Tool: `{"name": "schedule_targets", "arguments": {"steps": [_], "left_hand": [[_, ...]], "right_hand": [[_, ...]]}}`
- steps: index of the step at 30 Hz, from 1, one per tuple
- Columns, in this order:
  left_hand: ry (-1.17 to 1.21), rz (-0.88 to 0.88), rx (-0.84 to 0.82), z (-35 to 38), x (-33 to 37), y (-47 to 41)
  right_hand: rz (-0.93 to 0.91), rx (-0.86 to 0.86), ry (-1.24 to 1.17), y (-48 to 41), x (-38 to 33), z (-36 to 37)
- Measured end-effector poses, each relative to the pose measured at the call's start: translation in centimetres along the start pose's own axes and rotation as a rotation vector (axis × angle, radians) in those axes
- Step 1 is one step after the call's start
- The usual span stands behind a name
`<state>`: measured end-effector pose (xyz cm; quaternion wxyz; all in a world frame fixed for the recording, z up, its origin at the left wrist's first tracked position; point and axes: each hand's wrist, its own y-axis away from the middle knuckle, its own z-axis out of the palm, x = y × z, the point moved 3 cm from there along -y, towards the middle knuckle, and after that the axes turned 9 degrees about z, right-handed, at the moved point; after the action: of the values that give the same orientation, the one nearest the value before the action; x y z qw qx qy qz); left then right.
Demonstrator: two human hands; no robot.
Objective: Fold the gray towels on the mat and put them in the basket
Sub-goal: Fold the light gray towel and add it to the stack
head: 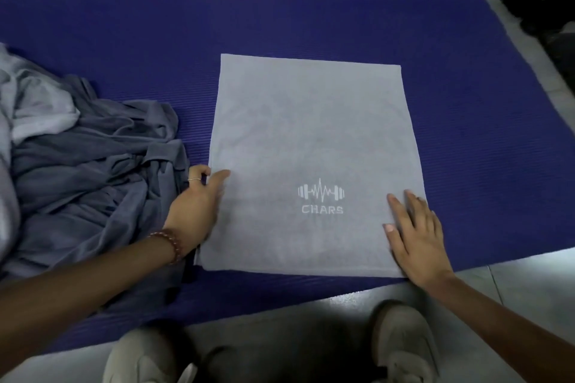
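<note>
We read one marking: "CHARS", white, under a dumbbell-and-pulse logo on the towel, between left hand and right hand.

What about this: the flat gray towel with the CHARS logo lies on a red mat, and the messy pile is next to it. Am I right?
Not quite. The mat is blue, not red, as the head view shows. The rest holds: the flat gray towel with the CHARS logo lies on it, and the messy pile is next to it.
</note>
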<state>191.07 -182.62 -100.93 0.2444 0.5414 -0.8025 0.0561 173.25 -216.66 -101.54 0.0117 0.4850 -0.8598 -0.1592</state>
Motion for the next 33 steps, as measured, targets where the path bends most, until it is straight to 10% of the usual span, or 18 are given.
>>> {"name": "schedule_targets", "arguments": {"steps": [6,15,23,33], "left_hand": [[0.055,-0.001,0.009,0.6,-0.6,0.6],[-0.538,0.578,-0.097,1.9,-1.0,2.9],[-0.509,1.067,-0.112,1.7,0.7,5.5],[-0.452,1.067,-0.226,1.0,1.1,5.7]], "right_hand": [[-0.003,0.007,0.080,1.8,1.5,0.8],[-0.175,-0.018,0.211,3.2,3.3,1.1],[0.214,0.152,-0.389,4.4,0.8,-1.3],[0.187,0.324,-0.665,3.1,1.0,-3.8]]}}
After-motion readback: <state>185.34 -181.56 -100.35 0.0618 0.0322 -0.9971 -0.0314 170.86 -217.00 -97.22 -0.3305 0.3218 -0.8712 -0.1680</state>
